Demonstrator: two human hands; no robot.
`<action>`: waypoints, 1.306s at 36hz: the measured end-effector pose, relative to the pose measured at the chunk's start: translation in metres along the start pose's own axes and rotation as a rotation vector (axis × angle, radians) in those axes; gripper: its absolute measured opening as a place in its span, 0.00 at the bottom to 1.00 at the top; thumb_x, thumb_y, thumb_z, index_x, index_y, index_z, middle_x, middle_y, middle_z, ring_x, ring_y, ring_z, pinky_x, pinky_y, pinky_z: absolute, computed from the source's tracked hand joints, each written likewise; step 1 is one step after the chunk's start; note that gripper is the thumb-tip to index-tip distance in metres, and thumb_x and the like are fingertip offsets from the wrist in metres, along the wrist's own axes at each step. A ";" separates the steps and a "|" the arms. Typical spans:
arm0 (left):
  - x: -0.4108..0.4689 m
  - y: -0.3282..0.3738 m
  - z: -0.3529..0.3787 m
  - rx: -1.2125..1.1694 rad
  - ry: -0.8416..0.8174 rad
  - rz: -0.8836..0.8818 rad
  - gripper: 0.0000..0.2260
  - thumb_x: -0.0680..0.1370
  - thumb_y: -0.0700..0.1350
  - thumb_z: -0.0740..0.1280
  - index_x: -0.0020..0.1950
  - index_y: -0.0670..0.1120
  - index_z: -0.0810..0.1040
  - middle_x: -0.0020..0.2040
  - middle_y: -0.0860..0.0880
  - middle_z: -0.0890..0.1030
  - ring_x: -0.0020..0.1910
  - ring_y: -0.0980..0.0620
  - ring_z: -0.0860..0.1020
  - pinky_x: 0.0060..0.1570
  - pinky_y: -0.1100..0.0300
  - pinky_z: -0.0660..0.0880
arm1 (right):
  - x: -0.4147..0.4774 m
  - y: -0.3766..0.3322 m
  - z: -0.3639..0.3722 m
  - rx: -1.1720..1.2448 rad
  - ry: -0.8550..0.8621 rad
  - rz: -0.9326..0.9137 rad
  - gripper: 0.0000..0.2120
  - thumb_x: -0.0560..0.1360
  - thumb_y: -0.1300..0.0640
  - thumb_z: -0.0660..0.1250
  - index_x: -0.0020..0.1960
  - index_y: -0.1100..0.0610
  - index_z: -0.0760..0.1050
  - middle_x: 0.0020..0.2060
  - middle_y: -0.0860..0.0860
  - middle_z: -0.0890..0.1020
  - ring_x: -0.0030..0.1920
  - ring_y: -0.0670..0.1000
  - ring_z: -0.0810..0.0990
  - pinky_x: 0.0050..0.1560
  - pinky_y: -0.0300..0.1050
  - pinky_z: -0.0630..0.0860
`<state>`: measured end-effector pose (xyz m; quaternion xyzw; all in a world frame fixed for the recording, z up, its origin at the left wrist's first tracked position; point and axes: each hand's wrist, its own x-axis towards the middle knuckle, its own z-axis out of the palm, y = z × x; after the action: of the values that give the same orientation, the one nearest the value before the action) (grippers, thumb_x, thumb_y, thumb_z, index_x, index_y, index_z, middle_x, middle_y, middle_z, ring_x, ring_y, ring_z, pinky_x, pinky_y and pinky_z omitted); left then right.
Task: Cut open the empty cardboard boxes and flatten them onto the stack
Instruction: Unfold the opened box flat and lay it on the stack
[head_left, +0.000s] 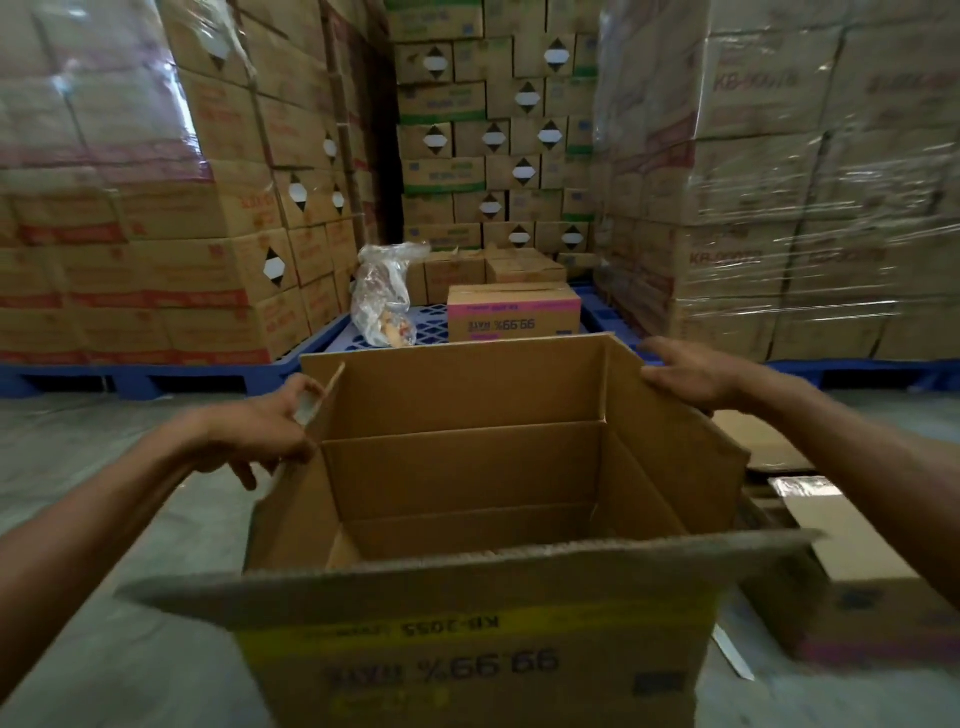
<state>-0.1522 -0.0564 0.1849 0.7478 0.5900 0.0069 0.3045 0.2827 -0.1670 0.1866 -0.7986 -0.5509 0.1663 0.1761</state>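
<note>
An empty cardboard box (467, 483) with yellow print stands open in front of me, flaps up. My left hand (260, 426) pinches the top of the box's left flap, with a small pale strip, perhaps tape, between the fingers. My right hand (696, 376) lies over the upper edge of the right flap, fingers spread along it. Flattened cardboard (769, 441) lies on the floor to the right, behind the box. No knife shows in either hand.
Another box (862, 582) lies at the lower right. A blue pallet (431, 325) ahead carries a pink-banded box (514, 312) and a clear plastic bag (382, 296). Wrapped carton stacks (810, 171) tower left, right and behind. Grey concrete floor (104, 545) lies to the left.
</note>
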 end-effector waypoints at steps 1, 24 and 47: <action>0.003 -0.001 -0.003 -0.023 0.018 -0.016 0.39 0.79 0.36 0.68 0.77 0.65 0.52 0.61 0.42 0.79 0.54 0.40 0.83 0.47 0.42 0.83 | -0.001 -0.002 0.001 0.029 0.015 -0.015 0.26 0.83 0.49 0.59 0.78 0.49 0.58 0.63 0.57 0.76 0.59 0.62 0.80 0.61 0.64 0.78; 0.056 -0.063 -0.043 0.209 0.362 0.307 0.16 0.78 0.29 0.67 0.35 0.45 0.83 0.31 0.54 0.83 0.34 0.62 0.81 0.36 0.66 0.72 | 0.010 0.009 0.060 -0.845 0.648 -0.062 0.46 0.61 0.28 0.73 0.70 0.51 0.65 0.61 0.58 0.71 0.60 0.59 0.71 0.60 0.60 0.66; 0.040 -0.133 0.073 0.010 0.901 0.632 0.22 0.63 0.29 0.61 0.43 0.55 0.82 0.41 0.50 0.84 0.44 0.51 0.77 0.51 0.53 0.74 | -0.080 0.028 0.150 -0.284 0.403 -0.611 0.22 0.74 0.56 0.70 0.67 0.44 0.76 0.71 0.44 0.75 0.56 0.49 0.84 0.53 0.51 0.83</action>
<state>-0.2302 -0.0380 0.0498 0.8132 0.4085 0.4145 0.0012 0.2095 -0.2369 0.0468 -0.6309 -0.7352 -0.1321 0.2098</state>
